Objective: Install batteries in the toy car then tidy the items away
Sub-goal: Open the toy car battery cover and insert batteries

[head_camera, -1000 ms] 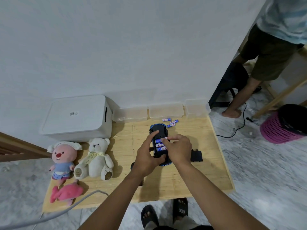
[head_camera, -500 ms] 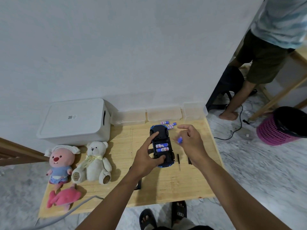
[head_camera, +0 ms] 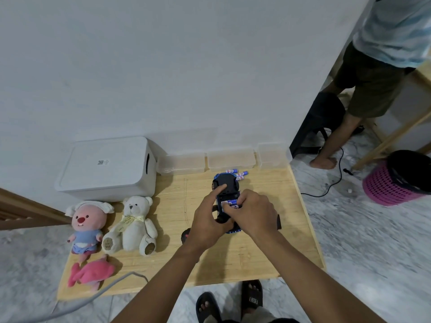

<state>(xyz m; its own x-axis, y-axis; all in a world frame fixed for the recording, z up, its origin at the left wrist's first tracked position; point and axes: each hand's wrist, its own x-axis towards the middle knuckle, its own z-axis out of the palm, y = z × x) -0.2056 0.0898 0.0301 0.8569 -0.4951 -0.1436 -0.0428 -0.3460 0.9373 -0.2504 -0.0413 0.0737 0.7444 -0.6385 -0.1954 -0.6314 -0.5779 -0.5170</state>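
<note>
Standing at the near edge of the low pale wooden table [head_camera: 233,264], black sandals [head_camera: 253,298] at bottom centre of frame. Both forearms reach up-frame to table centre.

Left hand [head_camera: 207,220] grips the upturned blue-and-black plastic toy car [head_camera: 227,183]: thumb and lower fingers wrapped round its near end, index finger straight with its tip on the black underside.

Right hand [head_camera: 254,213] is curled over the open battery bay, fingertips pinching a blue-and-white cylindrical battery [head_camera: 229,203] lying crosswise in the bay. Can't tell how many cells sit under the fingers.

Car rests on the table, centre of frame. Small black flat part [head_camera: 278,222] just right of the right hand, mostly hidden.

Left of frame: pink fish plush [head_camera: 93,272], pink-faced plush in blue [head_camera: 87,226], cream teddy bear [head_camera: 134,223].

Beyond the car, a few loose blue-and-white batteries [head_camera: 242,174] just beside its far end. Against the wall: row of three clear plastic tubs [head_camera: 229,160], white lidded storage box [head_camera: 105,169] to their left.
</note>
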